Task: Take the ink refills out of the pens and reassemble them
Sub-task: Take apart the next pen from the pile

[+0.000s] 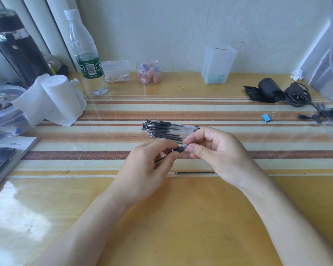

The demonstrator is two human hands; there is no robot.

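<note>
A pile of several clear pens with black grips and caps (pixel 167 128) lies on the striped mat at the table's middle. Just in front of it, my left hand (pixel 148 167) grips the barrel of one pen (pixel 178 149), whose black grip section shows between my two hands. My right hand (pixel 213 150) pinches the tip end of that same pen with thumb and fingers. The pen's rear end pokes out under my left hand. One loose ink refill (pixel 194 172) lies flat on the mat below my right hand.
At the back stand a water bottle (pixel 87 54), a cotton-swab box (pixel 116 71), a jar of pastel items (pixel 149 72) and a clear tub (pixel 217 64). Tissue roll (pixel 54 98) at left, black cable and pouch (pixel 277 93), blue binder clip (pixel 266 118) and more pens (pixel 327 114) at right.
</note>
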